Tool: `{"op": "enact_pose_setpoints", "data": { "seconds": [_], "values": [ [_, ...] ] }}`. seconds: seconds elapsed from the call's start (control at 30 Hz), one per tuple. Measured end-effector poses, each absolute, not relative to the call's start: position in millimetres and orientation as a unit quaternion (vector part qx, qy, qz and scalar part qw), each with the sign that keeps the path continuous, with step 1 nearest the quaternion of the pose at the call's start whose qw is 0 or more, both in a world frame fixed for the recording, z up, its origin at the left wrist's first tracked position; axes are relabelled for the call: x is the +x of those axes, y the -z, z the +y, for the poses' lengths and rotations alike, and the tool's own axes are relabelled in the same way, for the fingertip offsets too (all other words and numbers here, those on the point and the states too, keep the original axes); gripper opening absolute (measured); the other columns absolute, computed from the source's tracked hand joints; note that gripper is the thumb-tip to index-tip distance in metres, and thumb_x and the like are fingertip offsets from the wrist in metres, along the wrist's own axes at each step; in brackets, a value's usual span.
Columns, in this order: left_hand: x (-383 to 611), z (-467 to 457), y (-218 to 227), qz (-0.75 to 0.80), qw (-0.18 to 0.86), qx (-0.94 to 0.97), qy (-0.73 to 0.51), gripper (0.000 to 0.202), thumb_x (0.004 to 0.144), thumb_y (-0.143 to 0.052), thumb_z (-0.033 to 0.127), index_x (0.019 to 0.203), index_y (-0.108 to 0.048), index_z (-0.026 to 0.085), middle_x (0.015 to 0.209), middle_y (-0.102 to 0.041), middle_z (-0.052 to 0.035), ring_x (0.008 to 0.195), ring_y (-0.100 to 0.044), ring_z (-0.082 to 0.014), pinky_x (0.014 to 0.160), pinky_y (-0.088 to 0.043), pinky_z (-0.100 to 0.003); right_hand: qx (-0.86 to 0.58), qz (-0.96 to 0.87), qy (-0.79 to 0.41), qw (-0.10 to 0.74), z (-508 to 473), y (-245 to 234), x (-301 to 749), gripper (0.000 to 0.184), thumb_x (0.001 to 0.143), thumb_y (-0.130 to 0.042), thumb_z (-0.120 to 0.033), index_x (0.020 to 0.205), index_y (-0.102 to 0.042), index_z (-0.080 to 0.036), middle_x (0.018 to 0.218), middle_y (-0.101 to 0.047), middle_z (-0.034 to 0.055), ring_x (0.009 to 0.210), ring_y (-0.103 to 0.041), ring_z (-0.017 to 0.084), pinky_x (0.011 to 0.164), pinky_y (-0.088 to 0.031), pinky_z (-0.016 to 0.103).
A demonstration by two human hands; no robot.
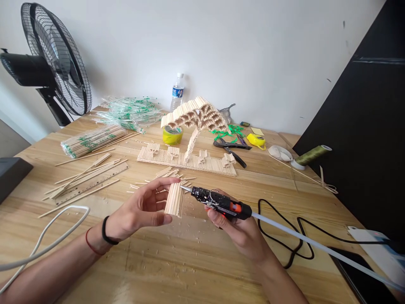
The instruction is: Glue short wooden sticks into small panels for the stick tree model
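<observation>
My left hand (147, 207) grips a small panel of wooden sticks (174, 200) by its top and bottom ends, fingers above and thumb below. In my right hand (236, 226) is a black glue gun (221, 202), its metal nozzle at the panel's upper right edge. A long translucent glue stick (303, 240) runs out of the gun's back toward the lower right. Beyond my hands stands a stick-built model (186, 164): a flat base with several small pieces on it and a slanted post bearing a peaked roof. Short cut sticks (171, 172) lie in front of it.
Loose sticks and a ruler (91, 185) lie at left, near a bagged stick bundle (93, 141) and a fan (57, 59). Behind the model are a tape roll (172, 135) and a bottle (177, 93). Pliers (232, 147), a tape measure (256, 141) and a black cable (280, 236) are at right.
</observation>
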State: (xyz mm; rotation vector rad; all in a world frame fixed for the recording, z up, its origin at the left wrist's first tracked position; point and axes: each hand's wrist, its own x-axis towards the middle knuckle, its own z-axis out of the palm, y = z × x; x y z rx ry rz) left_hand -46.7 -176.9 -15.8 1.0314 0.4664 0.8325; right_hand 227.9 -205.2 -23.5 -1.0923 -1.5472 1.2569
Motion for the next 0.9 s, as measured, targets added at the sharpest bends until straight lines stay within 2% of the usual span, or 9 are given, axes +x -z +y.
{"op": "enact_pose_setpoints", "data": {
  "seconds": [0.27,0.57,0.8,0.9],
  "values": [
    [-46.5,-176.9,13.9,0.223,0.756,0.485,-0.379,0.067,0.081,-0.087,0.016,0.142,-0.063,0.030,0.132,-0.072,-0.0108,0.126,-0.066,-0.0279,0.097,-0.053,-0.036,-0.445,-0.629,-0.484,0.416,-204.6,20.4,227.2,0.034,0.098,-0.072,-0.052,0.085,-0.061,-0.023,0.080,-0.055,-0.0003,0.073,-0.050,0.018,0.069,-0.042,0.032],
    [-47.3,-176.3,12.5,0.235,0.748,0.494,-0.375,0.068,0.080,-0.089,0.020,0.142,-0.062,0.028,0.135,-0.070,-0.0114,0.125,-0.064,-0.0293,0.102,-0.050,-0.040,-0.444,-0.642,-0.460,0.424,-204.7,16.2,226.7,0.038,0.095,-0.073,-0.056,0.082,-0.066,-0.021,0.075,-0.059,0.0020,0.069,-0.052,0.019,0.061,-0.046,0.032],
    [-48.0,-176.6,12.5,0.247,0.740,0.499,-0.377,0.067,0.079,-0.089,0.021,0.141,-0.063,0.029,0.139,-0.069,-0.0108,0.129,-0.061,-0.0289,0.103,-0.049,-0.037,-0.448,-0.632,-0.471,0.422,-206.4,16.9,229.0,0.034,0.088,-0.081,-0.055,0.086,-0.069,-0.023,0.073,-0.063,0.0035,0.070,-0.059,0.023,0.065,-0.053,0.036],
    [-48.8,-176.7,12.3,0.246,0.741,0.497,-0.378,0.067,0.080,-0.089,0.021,0.142,-0.063,0.029,0.139,-0.069,-0.0107,0.129,-0.061,-0.0288,0.104,-0.049,-0.037,-0.443,-0.640,-0.466,0.421,-206.7,14.4,228.2,0.035,0.088,-0.080,-0.056,0.086,-0.070,-0.023,0.074,-0.064,0.0042,0.073,-0.060,0.024,0.066,-0.053,0.037]
  ]
}}
